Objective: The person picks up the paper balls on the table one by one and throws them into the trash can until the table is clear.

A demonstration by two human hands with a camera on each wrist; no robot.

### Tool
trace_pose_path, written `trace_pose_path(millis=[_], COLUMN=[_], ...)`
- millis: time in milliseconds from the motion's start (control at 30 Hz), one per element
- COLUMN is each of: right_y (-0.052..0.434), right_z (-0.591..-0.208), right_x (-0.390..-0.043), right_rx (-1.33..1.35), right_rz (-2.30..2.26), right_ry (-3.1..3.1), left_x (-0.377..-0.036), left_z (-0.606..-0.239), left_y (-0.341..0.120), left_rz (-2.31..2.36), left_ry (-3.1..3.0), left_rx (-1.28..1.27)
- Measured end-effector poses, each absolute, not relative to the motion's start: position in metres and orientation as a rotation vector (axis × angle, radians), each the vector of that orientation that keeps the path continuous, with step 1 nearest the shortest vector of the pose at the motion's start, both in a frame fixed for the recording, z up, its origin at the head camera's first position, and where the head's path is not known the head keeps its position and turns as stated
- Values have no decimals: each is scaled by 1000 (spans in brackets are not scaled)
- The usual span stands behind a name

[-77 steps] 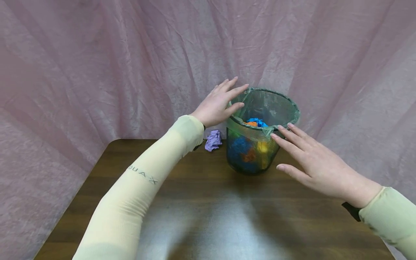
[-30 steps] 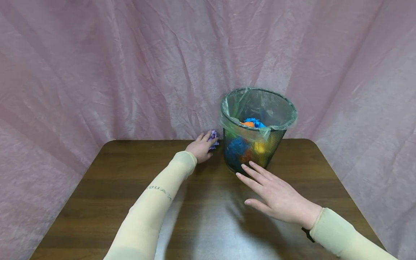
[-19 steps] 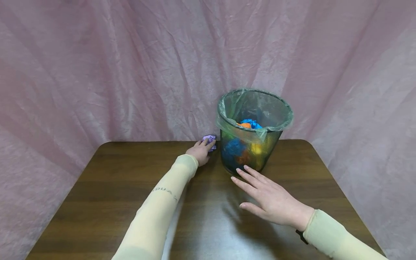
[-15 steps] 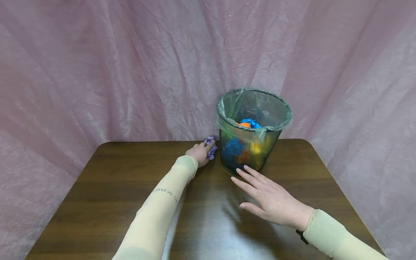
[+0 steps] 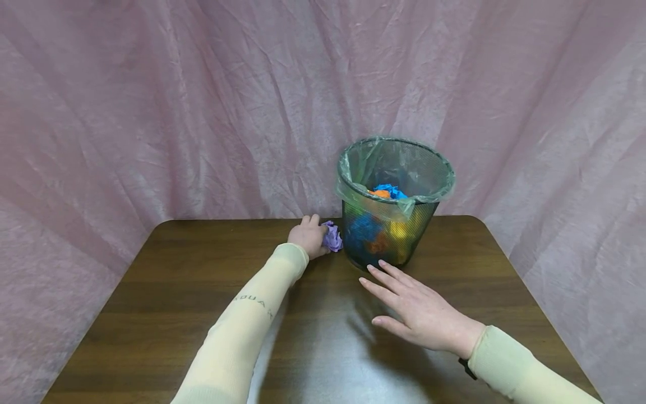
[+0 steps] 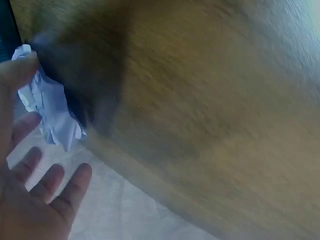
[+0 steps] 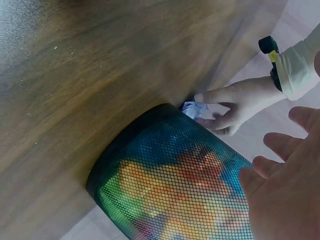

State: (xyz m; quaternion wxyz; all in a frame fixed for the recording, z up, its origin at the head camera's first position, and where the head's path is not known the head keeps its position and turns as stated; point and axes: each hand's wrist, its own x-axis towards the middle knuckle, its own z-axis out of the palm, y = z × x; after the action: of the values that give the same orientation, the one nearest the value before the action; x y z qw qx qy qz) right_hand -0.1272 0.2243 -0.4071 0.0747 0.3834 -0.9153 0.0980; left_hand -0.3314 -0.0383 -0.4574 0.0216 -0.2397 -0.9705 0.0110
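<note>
Beside the bin [image 5: 393,224], the left hand [image 5: 309,238] pinched a purple paper ball [image 5: 332,237] on the tabletop [image 5: 151,292]; the right hand [image 5: 419,311] hovered flat, fingers spread and holding nothing.

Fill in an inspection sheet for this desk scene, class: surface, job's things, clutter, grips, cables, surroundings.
Surface: brown wooden table, glare near the front.
Job's things: crumpled purple paper beside the mesh bin; bin lined with a green bag, coloured paper balls inside.
Clutter: nothing seen.
Grips: left hand holds the purple paper; right hand flat, fingers straight, near the bin's base.
Cables: nothing seen.
Surroundings: wrinkled pink cloth backdrop.
</note>
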Motion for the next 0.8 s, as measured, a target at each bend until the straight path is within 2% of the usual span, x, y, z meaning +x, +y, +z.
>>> trace_pose_path(millis=[200, 433, 800], right_y=[224, 222, 221], right_z=[-409, -410, -416], right_x=[-126, -124, -122], right_rx=[1149, 1165, 1166], right_rz=[310, 300, 276], right_ry=[-2755, -2752, -2786], left_x=[-328, -319, -284], left_z=[-460, -466, -462], left_y=[-34, -28, -43], left_rz=[-52, -80, 46], left_ry=[-2938, -2890, -2918], left_rx=[-919, -994, -1095])
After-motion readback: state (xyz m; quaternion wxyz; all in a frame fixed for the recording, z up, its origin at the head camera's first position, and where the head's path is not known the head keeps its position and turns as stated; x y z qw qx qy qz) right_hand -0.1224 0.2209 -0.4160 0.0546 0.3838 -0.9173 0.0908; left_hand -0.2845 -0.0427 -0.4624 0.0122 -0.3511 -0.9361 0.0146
